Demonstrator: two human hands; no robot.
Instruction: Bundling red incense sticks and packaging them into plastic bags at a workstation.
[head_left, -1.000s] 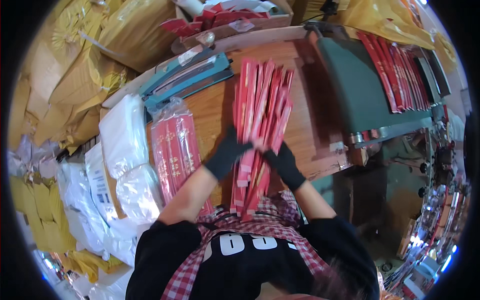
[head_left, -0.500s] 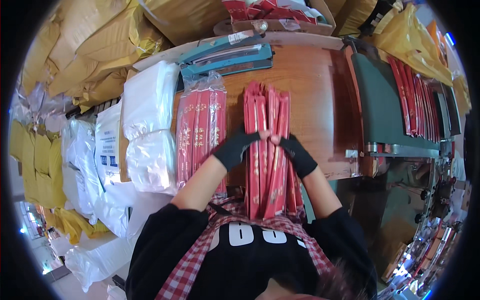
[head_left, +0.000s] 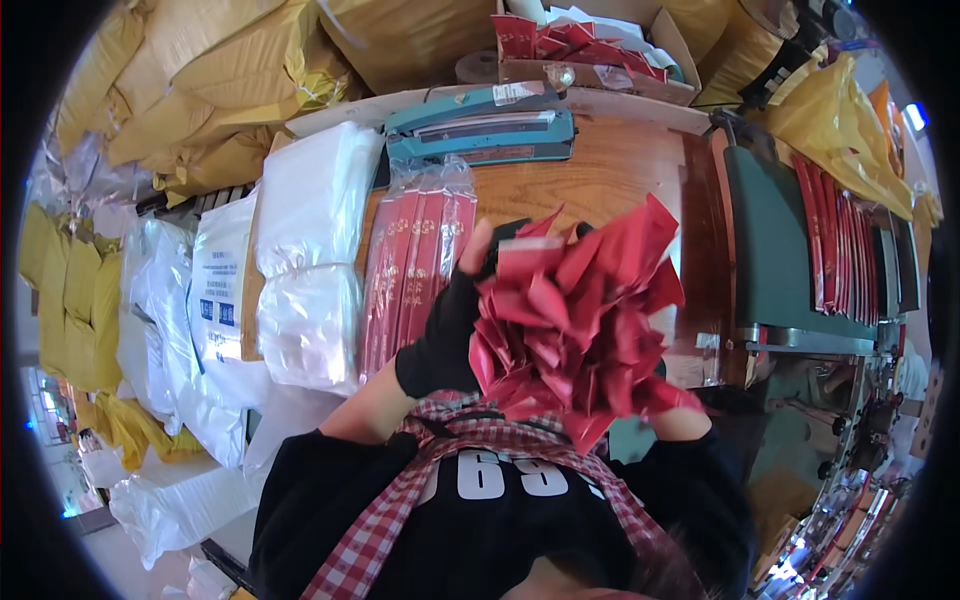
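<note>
A thick bundle of long, narrow red packets [head_left: 580,320] stands on end in front of me, its ragged, fanned-out ends facing up. My left hand [head_left: 450,335], in a black fingerless glove, grips the bundle's left side, thumb and fingers partly showing. The right forearm [head_left: 685,420] reaches in behind the bundle, which hides nearly all of my right hand and its fingers. On the table just left of the left hand lies a clear plastic bag of red packets [head_left: 415,255] with gold print.
Stacked clear plastic bags [head_left: 310,310] lie at the left. A teal bag sealer [head_left: 480,135] stands at the back of the wooden table [head_left: 620,160], before a carton [head_left: 600,82] of red pieces. On the right, a dark green conveyor belt [head_left: 775,240] carries several red packets [head_left: 835,240].
The bundle has swung from lying lengthwise to standing on end, its ends toward me. Both hands have shifted apart around it, and the right one is now mostly hidden. The view has shifted slightly.
</note>
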